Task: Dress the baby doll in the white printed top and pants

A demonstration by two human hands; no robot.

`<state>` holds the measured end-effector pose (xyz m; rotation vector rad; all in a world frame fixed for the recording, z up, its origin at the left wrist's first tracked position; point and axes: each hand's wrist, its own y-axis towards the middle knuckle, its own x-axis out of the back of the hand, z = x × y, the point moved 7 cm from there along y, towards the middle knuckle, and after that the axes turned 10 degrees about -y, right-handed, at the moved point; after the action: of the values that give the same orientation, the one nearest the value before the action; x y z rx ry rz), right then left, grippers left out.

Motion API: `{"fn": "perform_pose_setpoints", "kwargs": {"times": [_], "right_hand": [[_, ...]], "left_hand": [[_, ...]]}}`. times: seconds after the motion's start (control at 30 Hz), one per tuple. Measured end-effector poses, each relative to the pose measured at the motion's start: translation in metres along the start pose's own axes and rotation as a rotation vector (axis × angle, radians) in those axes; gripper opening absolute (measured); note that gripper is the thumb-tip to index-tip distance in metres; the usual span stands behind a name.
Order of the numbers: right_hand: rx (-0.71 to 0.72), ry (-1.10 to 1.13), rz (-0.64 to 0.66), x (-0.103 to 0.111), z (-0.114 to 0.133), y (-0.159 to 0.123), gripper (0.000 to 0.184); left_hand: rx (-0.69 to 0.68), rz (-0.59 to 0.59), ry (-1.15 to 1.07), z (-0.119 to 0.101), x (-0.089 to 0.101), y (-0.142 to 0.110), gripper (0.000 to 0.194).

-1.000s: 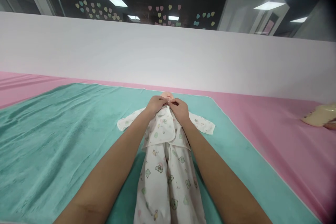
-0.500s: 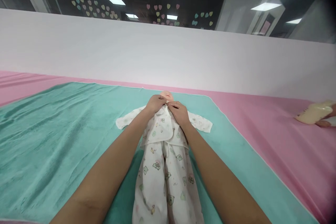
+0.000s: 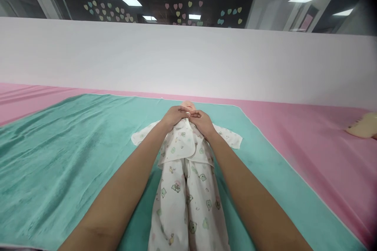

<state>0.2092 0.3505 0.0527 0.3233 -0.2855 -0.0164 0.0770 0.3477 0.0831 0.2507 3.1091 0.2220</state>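
Observation:
A baby doll [image 3: 188, 105] lies on its back, dressed in a white printed shirt [image 3: 180, 147] and matching white printed trousers [image 3: 173, 204]. Its sleeves spread out to both sides. At the neck of the shirt, a small white tie [image 3: 188, 114] forms a loop between my fingertips. My left hand [image 3: 174, 117] pinches the tie from the left, fingers closed. From the right, my right hand [image 3: 202, 122] also has its fingers closed on it. My hands cover part of the collar and the doll's chin.
The doll rests on a teal blanket [image 3: 73, 157] with some wrinkles, laid over a pink sheet [image 3: 318, 145]. A white wall [image 3: 176, 62] stands behind, below dark glass with heart stickers. At the far right edge is a pale yellow object [image 3: 363, 125], partly out of view.
The white loop between my fingertips shows more clearly now, and my right fingers have risen slightly. The pale yellow object and the hand holding it have moved right, mostly out of view.

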Motion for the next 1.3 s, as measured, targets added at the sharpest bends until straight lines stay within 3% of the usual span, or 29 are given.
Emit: {"fn": "perform_pose_setpoints", "kwargs": {"times": [0.17,0.27,0.5,0.63,0.77,0.93,1.13,1.3], "right_hand": [[0.002,-0.025,-0.001,0.001,0.003,-0.002,0.033],[0.016,-0.026,-0.007,0.001,0.009,-0.005,0.029],[0.126,-0.184,0.154,-0.007,0.030,-0.027,0.043],[0.197,-0.485,0.055,-0.007,0.044,-0.041,0.042],[0.177,-0.868,-0.076,-0.013,0.060,-0.061,0.032],[0.237,-1.154,-0.140,-0.026,0.082,-0.080,0.025],[0.252,-1.108,-0.060,-0.012,0.075,-0.069,0.017],[0.344,-0.823,-0.081,0.001,0.071,-0.066,0.014]], "left_hand": [[-0.123,-0.047,0.259,-0.006,0.000,0.002,0.017],[-0.143,-0.039,0.329,-0.004,0.001,0.003,0.022],[-0.068,0.008,0.112,0.000,0.006,-0.001,0.022],[-0.099,-0.030,-0.022,-0.001,0.009,-0.007,0.020],[-0.245,-0.151,0.061,-0.008,0.016,-0.028,0.020],[-0.302,-0.015,0.266,-0.015,0.004,-0.059,0.025],[-0.380,-0.003,0.529,-0.022,-0.003,-0.066,0.018],[-0.322,-0.050,0.440,-0.019,0.004,-0.067,0.016]]}}
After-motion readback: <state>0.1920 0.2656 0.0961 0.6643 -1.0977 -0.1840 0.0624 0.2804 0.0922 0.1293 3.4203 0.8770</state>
